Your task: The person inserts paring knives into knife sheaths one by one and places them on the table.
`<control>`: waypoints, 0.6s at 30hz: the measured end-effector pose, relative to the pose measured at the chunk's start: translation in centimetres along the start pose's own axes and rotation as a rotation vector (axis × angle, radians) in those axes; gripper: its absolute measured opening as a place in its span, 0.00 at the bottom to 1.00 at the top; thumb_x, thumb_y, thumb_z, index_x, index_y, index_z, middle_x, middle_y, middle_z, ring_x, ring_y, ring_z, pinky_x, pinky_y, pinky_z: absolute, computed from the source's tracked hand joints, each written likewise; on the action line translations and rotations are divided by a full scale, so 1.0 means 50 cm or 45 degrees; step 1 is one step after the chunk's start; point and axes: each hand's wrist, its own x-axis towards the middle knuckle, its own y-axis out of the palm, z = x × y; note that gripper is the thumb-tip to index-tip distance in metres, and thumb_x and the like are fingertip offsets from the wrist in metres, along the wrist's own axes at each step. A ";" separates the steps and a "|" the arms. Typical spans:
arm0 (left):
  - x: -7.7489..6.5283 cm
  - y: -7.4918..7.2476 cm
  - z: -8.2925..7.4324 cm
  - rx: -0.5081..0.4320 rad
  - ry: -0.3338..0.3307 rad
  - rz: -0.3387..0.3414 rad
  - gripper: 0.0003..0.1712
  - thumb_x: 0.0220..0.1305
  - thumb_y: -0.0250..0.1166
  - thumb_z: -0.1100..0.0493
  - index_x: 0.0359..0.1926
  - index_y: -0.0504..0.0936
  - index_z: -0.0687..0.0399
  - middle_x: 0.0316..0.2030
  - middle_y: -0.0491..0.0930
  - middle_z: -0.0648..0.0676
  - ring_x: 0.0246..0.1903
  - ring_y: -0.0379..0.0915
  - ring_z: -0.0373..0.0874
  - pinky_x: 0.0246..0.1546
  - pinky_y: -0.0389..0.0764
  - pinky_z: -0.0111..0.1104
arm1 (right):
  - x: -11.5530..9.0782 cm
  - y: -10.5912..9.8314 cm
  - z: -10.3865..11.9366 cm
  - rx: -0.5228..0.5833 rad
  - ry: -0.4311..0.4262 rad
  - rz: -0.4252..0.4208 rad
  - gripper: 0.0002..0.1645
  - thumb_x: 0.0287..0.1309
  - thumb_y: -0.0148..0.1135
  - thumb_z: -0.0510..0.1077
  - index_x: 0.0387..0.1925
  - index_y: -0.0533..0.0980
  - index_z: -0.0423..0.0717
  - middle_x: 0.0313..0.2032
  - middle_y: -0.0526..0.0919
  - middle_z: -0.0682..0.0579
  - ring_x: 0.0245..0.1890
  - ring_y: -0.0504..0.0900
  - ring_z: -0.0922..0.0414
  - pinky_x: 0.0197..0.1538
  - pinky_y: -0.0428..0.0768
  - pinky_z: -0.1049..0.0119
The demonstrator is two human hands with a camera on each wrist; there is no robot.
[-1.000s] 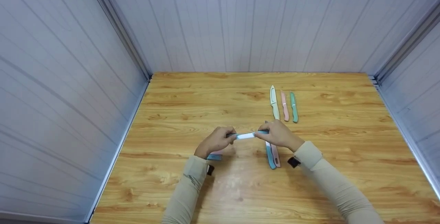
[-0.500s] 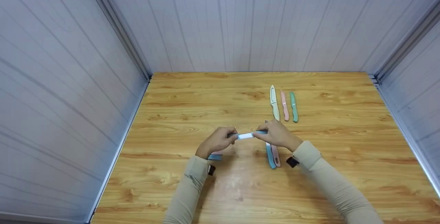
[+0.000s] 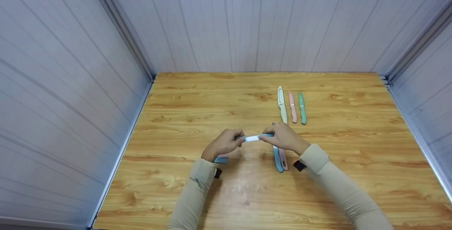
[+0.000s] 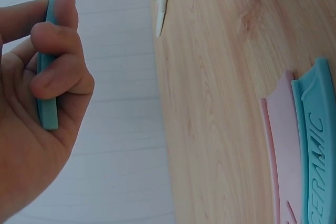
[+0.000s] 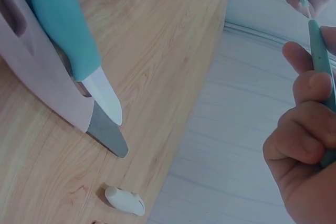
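Note:
A small blue knife (image 3: 252,138) is held level above the table, its white blade showing between two blue ends. My left hand (image 3: 224,143) grips the left blue end with curled fingers, and my right hand (image 3: 285,138) grips the right one. Which end is handle and which is sheath I cannot tell. Below my right hand lie a larger blue-handled knife (image 3: 278,160) with a bare white blade and a pink-handled knife (image 3: 283,159) with a grey blade. By my left wrist are a blue sheath (image 4: 319,145) marked CERAMIC and a pink sheath (image 4: 283,129), side by side.
Farther back on the wooden table (image 3: 190,103) lie a cream knife (image 3: 282,104), a small pink knife (image 3: 292,107) and a small green knife (image 3: 302,108), roughly parallel. Pale panel walls (image 3: 226,25) enclose the back and both sides.
Both hands keep their hold on the small blue knife, with only a very slight shift. The knives and sheaths on the table lie as before.

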 end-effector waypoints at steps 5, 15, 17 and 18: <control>0.001 0.001 -0.003 0.003 -0.014 0.011 0.11 0.65 0.50 0.54 0.36 0.76 0.54 0.23 0.75 0.48 0.17 0.63 0.40 0.19 0.67 0.30 | 0.000 -0.001 0.000 0.031 -0.003 0.014 0.13 0.56 0.55 0.55 0.22 0.78 0.57 0.17 0.75 0.65 0.09 0.64 0.63 0.48 0.66 0.52; 0.003 0.004 -0.009 0.019 -0.020 -0.001 0.09 0.65 0.50 0.54 0.34 0.75 0.49 0.24 0.75 0.48 0.17 0.64 0.39 0.20 0.67 0.29 | -0.001 0.001 0.000 0.001 0.002 -0.010 0.12 0.55 0.55 0.55 0.24 0.79 0.58 0.18 0.75 0.67 0.09 0.64 0.64 0.45 0.69 0.55; 0.004 0.005 -0.011 0.024 -0.026 -0.002 0.09 0.65 0.50 0.54 0.33 0.75 0.49 0.24 0.76 0.49 0.17 0.64 0.39 0.20 0.67 0.29 | -0.002 0.001 0.002 0.000 0.006 -0.011 0.13 0.55 0.55 0.56 0.25 0.80 0.57 0.19 0.76 0.66 0.09 0.64 0.64 0.37 0.71 0.59; 0.004 0.005 -0.012 0.029 -0.028 -0.004 0.09 0.65 0.50 0.54 0.33 0.75 0.48 0.24 0.76 0.49 0.17 0.64 0.39 0.20 0.67 0.29 | -0.002 0.001 0.004 -0.002 0.013 -0.010 0.13 0.55 0.54 0.57 0.25 0.80 0.57 0.19 0.77 0.66 0.09 0.65 0.64 0.34 0.71 0.61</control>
